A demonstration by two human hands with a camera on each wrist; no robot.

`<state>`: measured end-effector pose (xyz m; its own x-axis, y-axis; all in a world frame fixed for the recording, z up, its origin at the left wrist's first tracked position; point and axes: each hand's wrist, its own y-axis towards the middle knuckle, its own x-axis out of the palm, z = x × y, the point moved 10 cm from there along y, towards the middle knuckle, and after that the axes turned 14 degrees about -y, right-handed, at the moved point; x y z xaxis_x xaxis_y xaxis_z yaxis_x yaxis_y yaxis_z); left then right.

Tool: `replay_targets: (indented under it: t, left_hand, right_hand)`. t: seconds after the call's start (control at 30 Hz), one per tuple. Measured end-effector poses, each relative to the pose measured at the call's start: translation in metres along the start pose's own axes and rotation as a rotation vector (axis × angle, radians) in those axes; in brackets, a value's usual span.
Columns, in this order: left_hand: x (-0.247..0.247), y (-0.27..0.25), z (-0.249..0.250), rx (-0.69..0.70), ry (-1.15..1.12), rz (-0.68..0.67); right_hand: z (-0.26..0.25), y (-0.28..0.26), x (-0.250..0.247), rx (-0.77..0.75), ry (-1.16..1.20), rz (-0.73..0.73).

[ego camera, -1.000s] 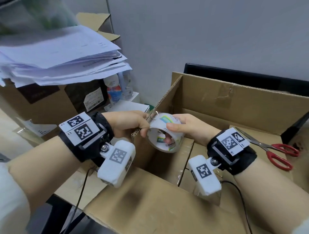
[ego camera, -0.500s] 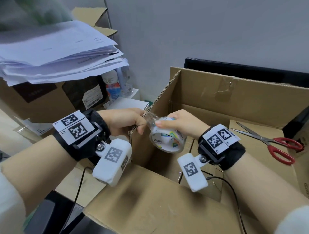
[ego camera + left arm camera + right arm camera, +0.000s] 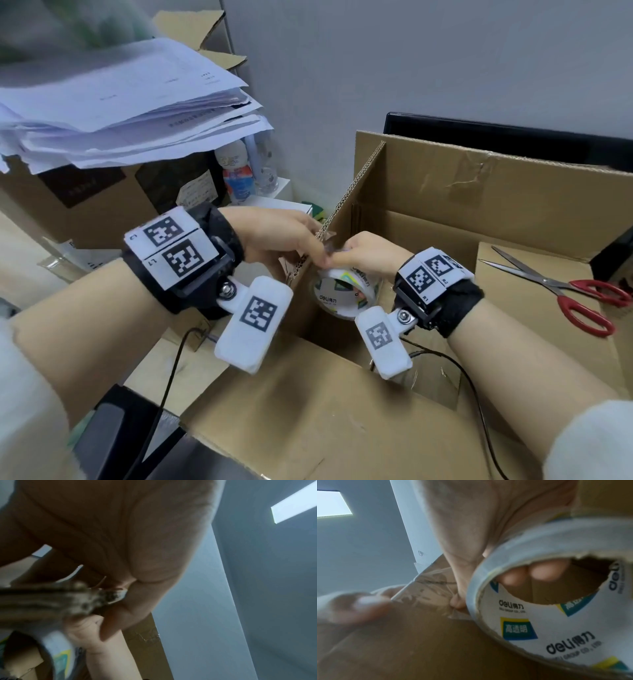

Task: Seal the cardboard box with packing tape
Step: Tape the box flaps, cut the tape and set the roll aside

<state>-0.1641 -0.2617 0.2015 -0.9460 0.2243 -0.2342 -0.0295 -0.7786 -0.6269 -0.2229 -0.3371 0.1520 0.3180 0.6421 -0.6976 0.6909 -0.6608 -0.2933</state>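
The open cardboard box (image 3: 479, 192) has its flaps standing up. At the corrugated edge of the left flap (image 3: 356, 192) my left hand (image 3: 308, 245) pinches the free end of the clear tape. My right hand (image 3: 346, 255) holds the white tape roll (image 3: 342, 294) from above, just inside the box. In the right wrist view two of its fingertips show through the core of the roll (image 3: 547, 622). A short clear strip (image 3: 433, 582) runs from the roll to the flap edge. The left wrist view is blurred and mostly palm.
Red-handled scissors (image 3: 582, 294) lie on the right flap. A stack of papers (image 3: 120, 102) sits on boxes at the left, with bottles (image 3: 236, 171) behind. A black screen (image 3: 513, 133) stands behind the box. The near flap (image 3: 325, 411) folds toward me.
The right hand has turned over the top of the roll and lowered it slightly into the box. Both hands have drawn together at the left flap's edge.
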Motion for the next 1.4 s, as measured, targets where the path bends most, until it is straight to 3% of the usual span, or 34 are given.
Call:
replay_targets:
  t: [0.13,0.2,0.43,0.53,0.77,1.0,1.2,1.4]
  left_hand:
    - [-0.004,0.002,0.018,-0.012,0.227,0.248]
    - [-0.003,0.007,0.023,-0.009,0.337,0.299]
    - [-0.036,-0.002,0.017,0.083,0.193,0.432]
    - [-0.044,-0.006,0.012,0.141,0.112,0.438]
    - [-0.052,-0.012,0.006,0.161,0.221,0.509]
    - [-0.040,-0.005,0.027,0.068,0.636,0.532]
    - [-0.032,0.001,0.027,-0.020,0.667,0.455]
    - [-0.041,0.001,0.028,-0.006,0.708,0.512]
  right_hand:
    - [-0.002,-0.004,0.004,-0.005,0.016,-0.029]
    - [0.003,-0.006,0.005,0.016,0.040,-0.031]
    - [-0.001,-0.027,-0.003,-0.043,0.047,0.007]
    - [-0.008,-0.038,-0.009,-0.100,0.110,-0.012]
    - [-0.006,-0.032,-0.009,-0.088,0.166,0.019]
    - [-0.011,-0.006,0.009,0.015,0.105,0.090]
    - [-0.004,-0.003,0.010,-0.005,0.073,0.091]
    - [0.001,-0.015,0.005,-0.107,0.056,0.038]
